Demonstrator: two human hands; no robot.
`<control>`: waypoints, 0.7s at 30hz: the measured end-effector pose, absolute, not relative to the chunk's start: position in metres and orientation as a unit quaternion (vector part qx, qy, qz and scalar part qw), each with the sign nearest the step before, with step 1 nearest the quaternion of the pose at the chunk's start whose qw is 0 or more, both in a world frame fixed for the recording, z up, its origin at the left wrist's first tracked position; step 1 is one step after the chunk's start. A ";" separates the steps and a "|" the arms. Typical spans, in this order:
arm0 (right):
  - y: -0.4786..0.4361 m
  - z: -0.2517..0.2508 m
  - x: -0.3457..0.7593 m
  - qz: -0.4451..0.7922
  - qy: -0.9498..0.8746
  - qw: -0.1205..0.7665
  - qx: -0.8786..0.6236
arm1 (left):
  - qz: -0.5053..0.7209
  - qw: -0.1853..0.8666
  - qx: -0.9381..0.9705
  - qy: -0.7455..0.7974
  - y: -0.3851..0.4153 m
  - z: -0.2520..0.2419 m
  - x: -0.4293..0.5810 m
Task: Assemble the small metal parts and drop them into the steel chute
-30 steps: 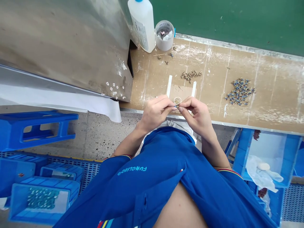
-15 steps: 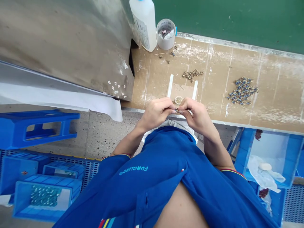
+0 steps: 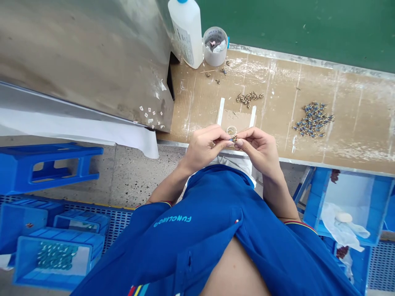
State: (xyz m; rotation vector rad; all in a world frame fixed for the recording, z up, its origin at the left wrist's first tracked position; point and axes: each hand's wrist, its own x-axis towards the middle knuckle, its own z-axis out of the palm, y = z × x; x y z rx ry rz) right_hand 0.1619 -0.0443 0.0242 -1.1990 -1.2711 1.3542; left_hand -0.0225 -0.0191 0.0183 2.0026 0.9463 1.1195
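In the head view, my left hand (image 3: 204, 147) and my right hand (image 3: 261, 149) meet over the near edge of the bench, both closed in a fingertip pinch. A tiny brass-coloured part with some blue on it (image 3: 233, 139) sits between the fingertips, partly hidden by them; its exact kind is too small to tell. Just beyond the fingers lies a pale ring (image 3: 231, 130) on a cardboard patch flanked by two white strips. Further off rests a small pile of brass-coloured parts (image 3: 248, 98). To the right is a larger pile of brass-and-blue parts (image 3: 313, 119).
A white bottle (image 3: 189, 37) and a tape-roll cup with scraps (image 3: 215, 57) stand at the back. A metal housing (image 3: 117, 61) borders the bench on the left. Blue crates (image 3: 55, 238) and a blue stool (image 3: 52, 166) sit lower left; another blue crate (image 3: 381, 205) is at right.
The pinched fingertips have shifted slightly right. My right thumb and fingers have changed their hold, and more of the small part shows between the hands.
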 end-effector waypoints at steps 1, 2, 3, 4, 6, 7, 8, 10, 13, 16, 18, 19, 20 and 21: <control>-0.044 0.024 0.162 0.546 -0.516 0.452 -0.481 | 0.428 0.315 0.768 0.357 -0.019 0.019 -0.023; -0.044 0.024 0.162 0.544 -0.521 0.455 -0.475 | 0.427 0.303 0.776 0.351 -0.019 0.019 -0.023; -0.043 0.025 0.162 0.540 -0.528 0.458 -0.469 | 0.425 0.289 0.786 0.344 -0.018 0.019 -0.023; -0.043 0.025 0.163 0.536 -0.537 0.458 -0.463 | 0.420 0.272 0.798 0.336 -0.017 0.020 -0.024; -0.042 0.028 0.165 0.528 -0.564 0.449 -0.449 | 0.410 0.239 0.819 0.323 -0.016 0.020 -0.025; -0.042 0.029 0.167 0.526 -0.580 0.441 -0.440 | 0.404 0.224 0.828 0.318 -0.016 0.021 -0.025; -0.041 0.031 0.168 0.525 -0.594 0.432 -0.430 | 0.399 0.213 0.835 0.314 -0.015 0.021 -0.026; -0.040 0.033 0.171 0.525 -0.616 0.418 -0.412 | 0.390 0.205 0.843 0.307 -0.015 0.022 -0.026; -0.039 0.034 0.174 0.527 -0.629 0.404 -0.404 | 0.377 0.229 0.847 0.297 -0.015 0.024 -0.026; -0.040 0.030 0.172 0.519 -0.629 0.406 -0.413 | 0.369 0.275 0.835 0.301 -0.016 0.027 -0.025; -0.044 0.027 0.167 0.503 -0.624 0.428 -0.418 | 0.370 0.301 0.821 0.312 -0.017 0.030 -0.024; -0.046 0.025 0.164 0.493 -0.618 0.441 -0.424 | 0.371 0.311 0.815 0.318 -0.018 0.030 -0.024; -0.048 0.023 0.162 0.484 -0.613 0.453 -0.431 | 0.371 0.319 0.810 0.323 -0.019 0.031 -0.024; -0.051 0.022 0.159 0.475 -0.607 0.461 -0.439 | 0.371 0.325 0.806 0.327 -0.019 0.031 -0.024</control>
